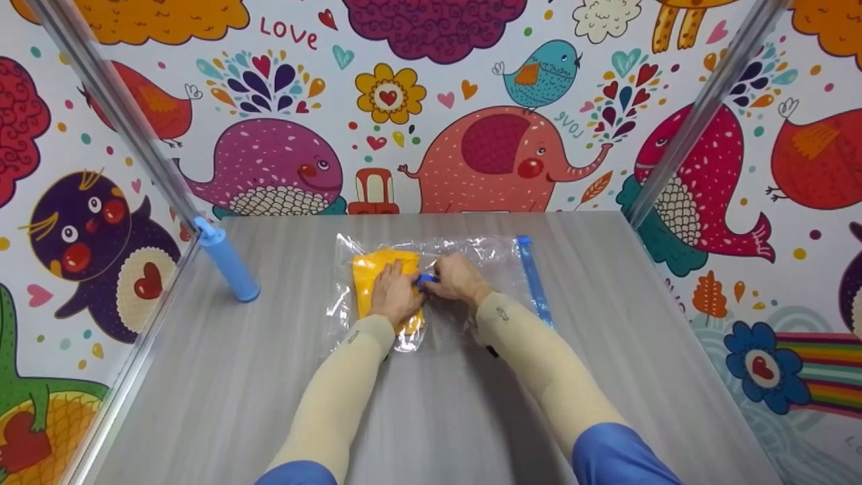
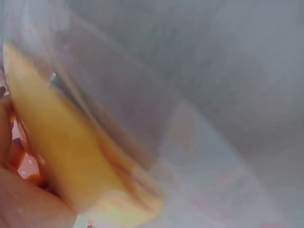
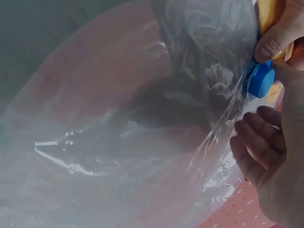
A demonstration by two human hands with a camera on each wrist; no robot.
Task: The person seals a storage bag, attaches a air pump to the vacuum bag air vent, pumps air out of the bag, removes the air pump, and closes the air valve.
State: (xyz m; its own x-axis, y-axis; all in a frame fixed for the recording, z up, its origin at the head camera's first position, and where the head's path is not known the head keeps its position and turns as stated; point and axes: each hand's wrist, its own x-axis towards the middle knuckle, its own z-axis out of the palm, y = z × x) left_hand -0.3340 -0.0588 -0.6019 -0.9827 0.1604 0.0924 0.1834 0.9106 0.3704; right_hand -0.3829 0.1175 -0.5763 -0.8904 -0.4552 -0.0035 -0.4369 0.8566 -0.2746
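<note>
A clear plastic vacuum storage bag [image 1: 465, 330] lies on the table, with a blue slider strip [image 1: 535, 283] along its right edge. Folded yellow cloth [image 1: 367, 273] shows in its left part. My left hand [image 1: 395, 293] rests over the cloth, its thumb gripping the bag beside the valve. Between the hands, my right hand [image 1: 458, 277] pinches the blue valve cap [image 3: 261, 80] with thumb and index finger. In the right wrist view its other fingers [image 3: 259, 142] are loosely bent beneath the cap. The left wrist view shows yellow cloth [image 2: 71, 142] through blurred plastic.
A light blue hand pump [image 1: 230, 263] stands near the table's left edge. Printed panels with cartoon animals enclose the grey table [image 1: 606, 377] at the back and sides, with metal posts [image 1: 693, 121] at the corners.
</note>
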